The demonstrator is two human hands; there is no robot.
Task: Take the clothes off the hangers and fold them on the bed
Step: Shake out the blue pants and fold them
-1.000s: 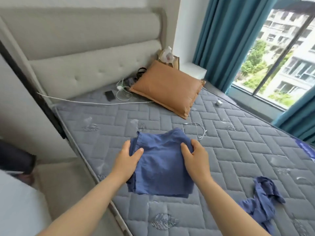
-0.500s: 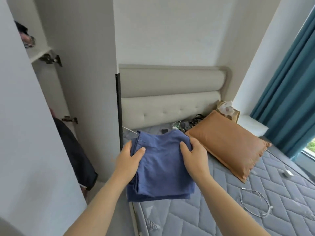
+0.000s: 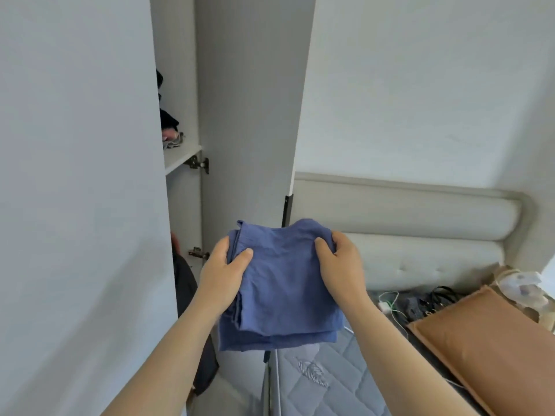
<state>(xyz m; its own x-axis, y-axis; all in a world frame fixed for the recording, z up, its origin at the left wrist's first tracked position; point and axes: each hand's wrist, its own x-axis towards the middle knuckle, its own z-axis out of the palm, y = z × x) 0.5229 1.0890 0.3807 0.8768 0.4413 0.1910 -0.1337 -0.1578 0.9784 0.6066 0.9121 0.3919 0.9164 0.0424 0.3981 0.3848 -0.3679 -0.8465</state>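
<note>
A folded blue garment [image 3: 285, 283] is held in the air in front of me, over the left edge of the bed [image 3: 330, 382]. My left hand [image 3: 223, 274] grips its left side, thumb on top and fingers underneath. On the right side my right hand [image 3: 341, 270] grips it the same way. The garment is level with the gap of the open wardrobe [image 3: 183, 205]. No hanger is in view.
A white wardrobe door [image 3: 249, 115] stands open between me and the padded headboard [image 3: 405, 217]. Dark clothes [image 3: 168, 121] lie on the wardrobe shelf and a dark garment [image 3: 189, 295] hangs below. A brown pillow [image 3: 486, 337] and cables [image 3: 390, 304] lie on the bed's right.
I have lifted the folded blue garment off the mattress and turned left with it, from the bed and window toward the open wardrobe. Both hands keep the same grip.
</note>
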